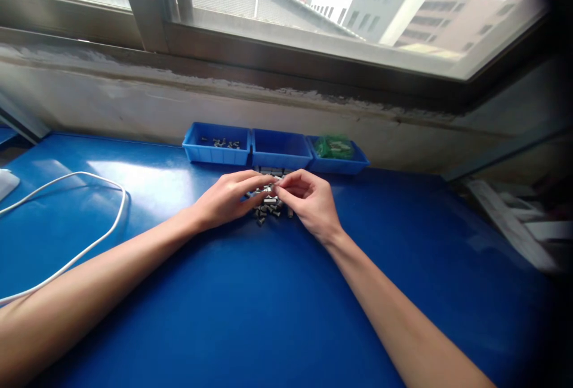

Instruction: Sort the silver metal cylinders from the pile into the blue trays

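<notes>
A loose heap of small metal parts, which look like short screws or bolts, lies on the blue table beneath my fingertips. My left hand reaches in from the left, its thumb and fingers closing around a small shiny metal part above the heap. From the other side, my right hand pinches thumb against forefinger at the same spot. Its fingertips meet those of the left hand, and whatever sits in that pinch is too small to make out. Some of the heap is hidden behind both hands.
Behind the heap stand three joined blue bins: the left bin holds several small metal parts, the middle bin shows a bare inside, the right bin holds green netting or bags. A white cable curves across the table's left.
</notes>
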